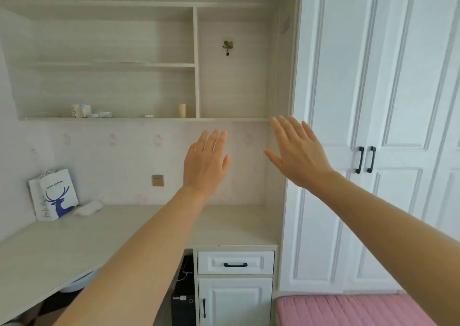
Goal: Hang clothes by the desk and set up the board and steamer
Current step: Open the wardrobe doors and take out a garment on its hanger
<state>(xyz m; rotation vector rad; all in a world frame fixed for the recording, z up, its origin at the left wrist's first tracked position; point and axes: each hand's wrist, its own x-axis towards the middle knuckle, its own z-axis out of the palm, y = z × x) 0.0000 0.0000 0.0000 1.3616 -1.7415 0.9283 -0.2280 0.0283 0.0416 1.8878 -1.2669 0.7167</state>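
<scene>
Both hands are raised flat and empty, left hand (205, 162) and right hand (297, 151) spread above the desk (62, 246); I judge nothing's started, no clothes in sight.

Home bedroom: desk (74, 238), wardrobe (373, 101), bed (348, 310).

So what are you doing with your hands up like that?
Nothing is being held yet. Both arms are stretched out over the desk, with the left hand and the right hand open, fingers spread, palms facing away. No clothes, board or steamer show anywhere. A paper bag with a blue deer leans against the wall on the desk, and the white wardrobe doors are shut.
</scene>
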